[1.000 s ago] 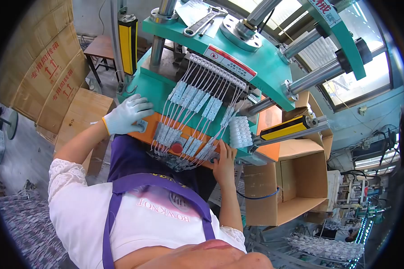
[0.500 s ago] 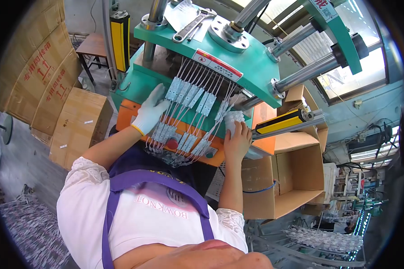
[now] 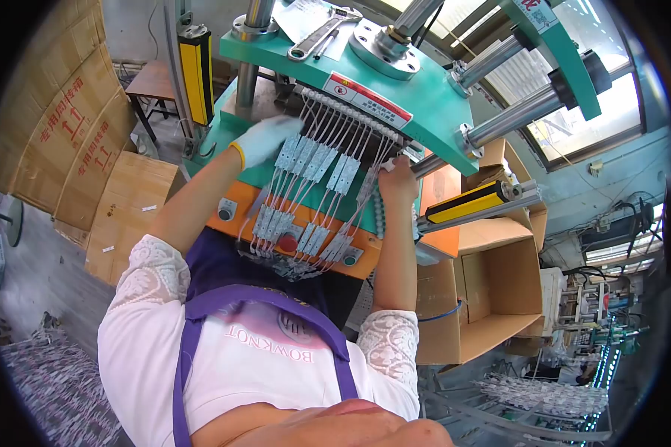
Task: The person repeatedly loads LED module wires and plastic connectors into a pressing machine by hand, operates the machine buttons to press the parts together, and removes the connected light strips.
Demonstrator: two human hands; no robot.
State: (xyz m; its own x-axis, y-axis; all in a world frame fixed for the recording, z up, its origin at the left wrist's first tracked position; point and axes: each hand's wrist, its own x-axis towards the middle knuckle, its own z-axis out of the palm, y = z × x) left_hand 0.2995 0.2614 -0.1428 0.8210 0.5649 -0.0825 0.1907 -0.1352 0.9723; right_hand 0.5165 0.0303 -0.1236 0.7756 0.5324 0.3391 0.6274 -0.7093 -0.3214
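Note:
My left hand [image 3: 265,141], in a white glove, is at the left end of the white row [image 3: 343,112] under the press's upper plate; its fingertips are blurred. Several white cords with grey-white flat pieces [image 3: 306,158] hang from this row across the press front. My bare right hand [image 3: 399,177] is at the row's right end, fingers closed round a small white piece. A white knobbly strip [image 3: 380,216] hangs beside my right wrist. Below the cords a red button [image 3: 288,243] shows on the orange panel [image 3: 235,195].
The green press plate [image 3: 276,51] carries a wrench [image 3: 320,36] and a paper. Yellow-black bars [image 3: 195,74] stand at left and slant at right [image 3: 466,203]. An open cardboard box [image 3: 499,298] is at right, with cardboard [image 3: 127,212] at left.
My left hand has moved up and right from the panel to the row. My right hand has risen from the panel, past the stacked white strips, to the row's right end.

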